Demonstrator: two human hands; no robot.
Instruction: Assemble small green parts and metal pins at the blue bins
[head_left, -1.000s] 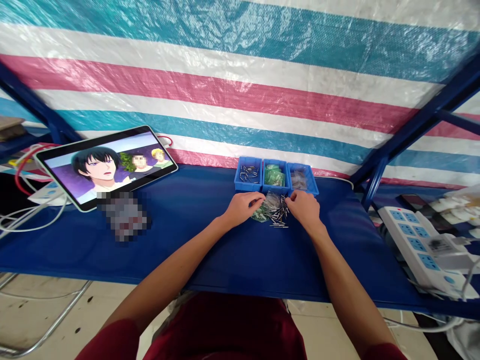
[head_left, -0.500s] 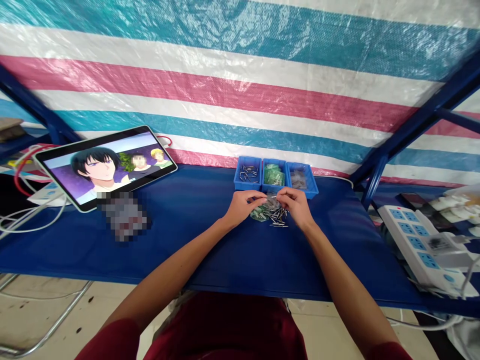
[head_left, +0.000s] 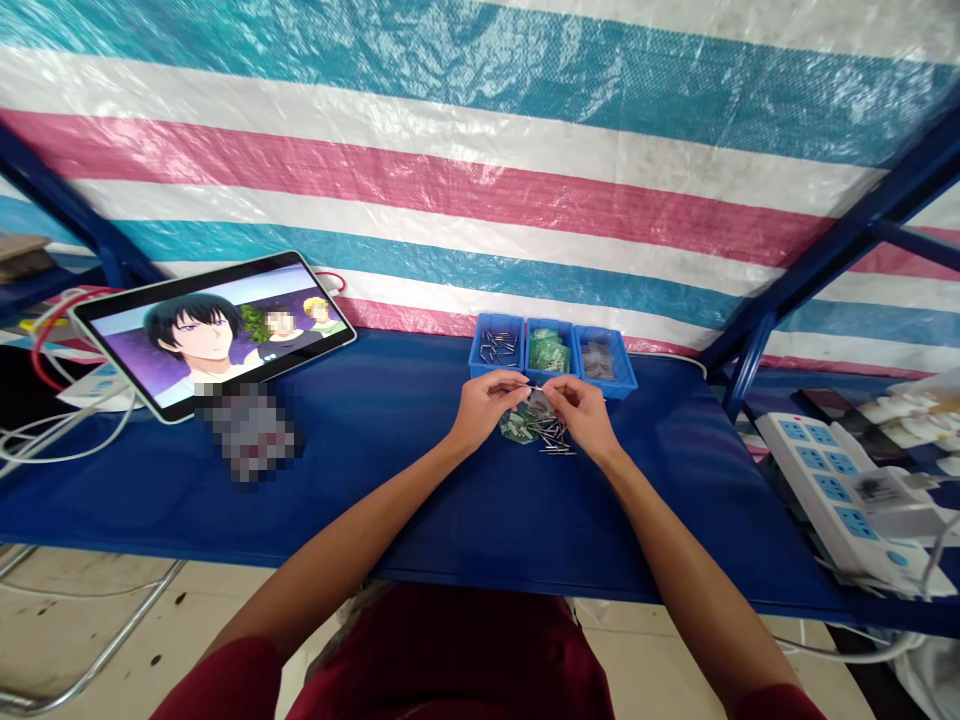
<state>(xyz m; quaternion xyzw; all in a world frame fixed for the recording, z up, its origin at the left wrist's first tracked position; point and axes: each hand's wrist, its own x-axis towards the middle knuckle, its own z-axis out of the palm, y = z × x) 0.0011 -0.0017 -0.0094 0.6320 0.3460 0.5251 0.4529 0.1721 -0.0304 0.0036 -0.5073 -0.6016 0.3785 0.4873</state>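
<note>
Head view, looking down on a blue tabletop [head_left: 390, 480] set against a striped tarpaulin [head_left: 480, 180]. Left hand [head_left: 484, 405] and right hand [head_left: 581, 410] meet above a small heap of metal pins [head_left: 551, 437] and green parts [head_left: 517, 430]. Between the fingertips of the two hands a single thin pin [head_left: 531, 385] is pinched, lying roughly level, just above the heap and just in front of the bins. Each grip is narrow, fingers curled in with thumb and forefinger closed on the pin's ends; whether a further small part is also held cannot be told at this size.

Behind the hands, touching one another in a row, stand three blue bins: the left bin [head_left: 496, 350] holds metal pins, the middle bin [head_left: 549, 352] green parts, the right bin [head_left: 600, 358] pale clear pieces.

Well apart to the left, a tablet [head_left: 214, 330] leans on the tabletop showing a cartoon, with white cables [head_left: 52, 440] beside it. At the far right lies a white power strip [head_left: 844, 500] with blue sockets.
</note>
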